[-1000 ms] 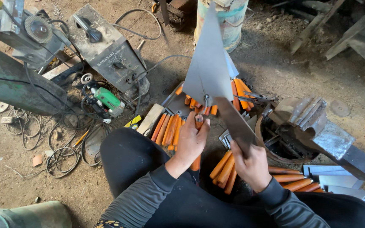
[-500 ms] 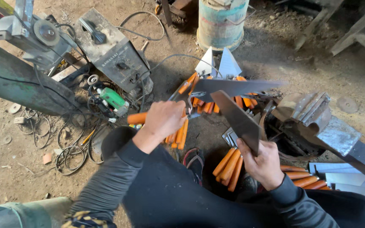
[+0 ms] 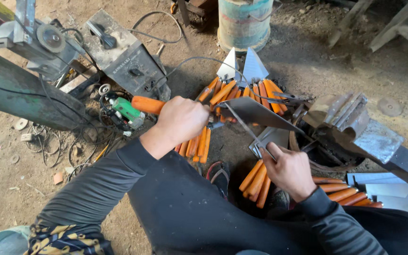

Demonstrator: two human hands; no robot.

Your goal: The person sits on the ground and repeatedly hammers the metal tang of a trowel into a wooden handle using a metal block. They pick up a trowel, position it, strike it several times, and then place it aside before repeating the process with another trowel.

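Bare dirt floor [image 3: 336,52] in daylight, littered with wire loops [image 3: 48,146] and scraps. A grey welding box [image 3: 126,61] sits at the far left, a striped drum [image 3: 244,21] at the far edge, wooden planks [image 3: 393,23] at the far right.

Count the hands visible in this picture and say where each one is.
2. The left hand grips the orange handle at centre; the right hand pinches the grey blade edge, lower right. None seem hidden.
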